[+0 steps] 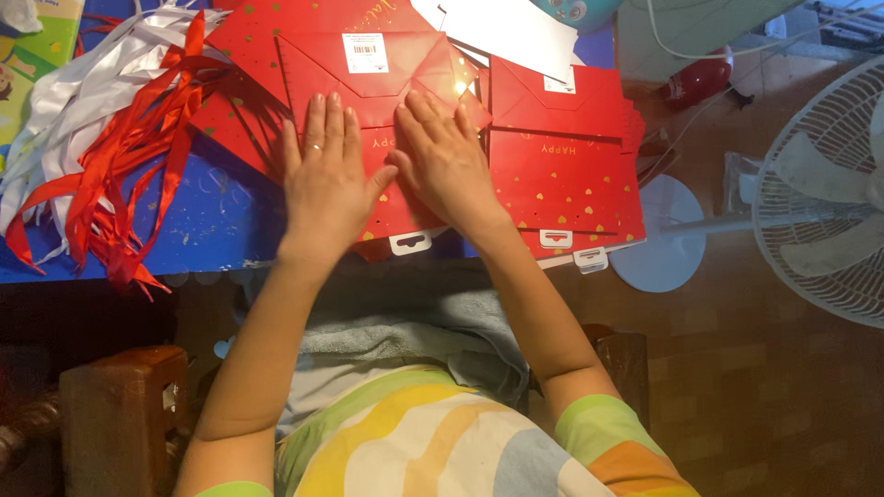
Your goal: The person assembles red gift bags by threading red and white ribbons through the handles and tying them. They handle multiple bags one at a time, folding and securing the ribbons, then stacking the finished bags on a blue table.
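A flat red package (378,138), shaped like a folded envelope and dotted with small gold hearts, is seen at the middle of the blue desk (221,221), pressed flat under the left hand (327,179) and the right hand (447,161). A white rectangular barcode label (366,52) is stuck on its upper flap, and a white hanging tab (411,242) projects from its lower edge. Just to its right a stack of like red packages (566,179) is laid, gold lettering and hearts on the top one, with two white tabs (573,248) at the near edge and a small white label (559,85) at the top.
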